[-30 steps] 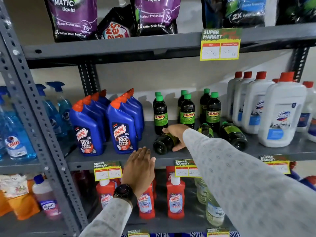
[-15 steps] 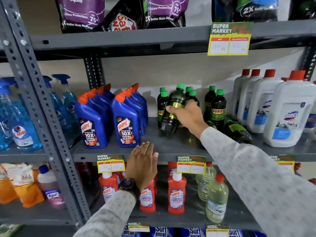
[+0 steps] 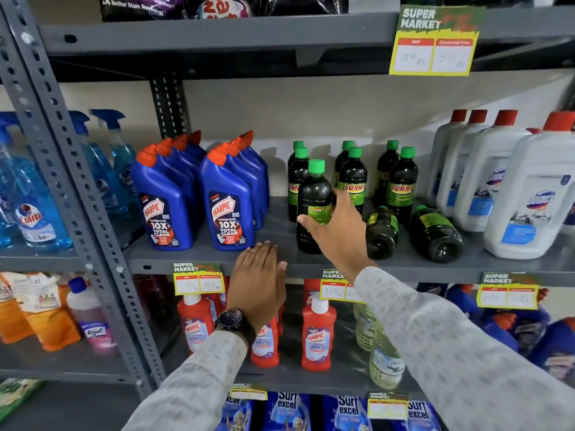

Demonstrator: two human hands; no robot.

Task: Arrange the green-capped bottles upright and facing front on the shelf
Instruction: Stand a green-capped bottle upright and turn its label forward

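My right hand grips a dark green-capped bottle that stands upright near the front of the grey shelf, its label turned partly to the right. Behind it several green-capped Sunny bottles stand upright in rows with labels forward. Two more green-capped bottles lie on their sides: one just right of my hand, another further right, bases toward me. My left hand rests flat with fingers together on the shelf's front edge, holding nothing.
Blue Harpic bottles stand left of the green-capped group, white Domex jugs to the right. Blue spray bottles fill the far left bay. Red Harpic bottles sit on the shelf below. A perforated upright post divides the bays.
My right hand lifted the lying bottle off the shelf, tipped it upright and set it down standing at the front of the left row. My left hand stayed on the shelf edge.
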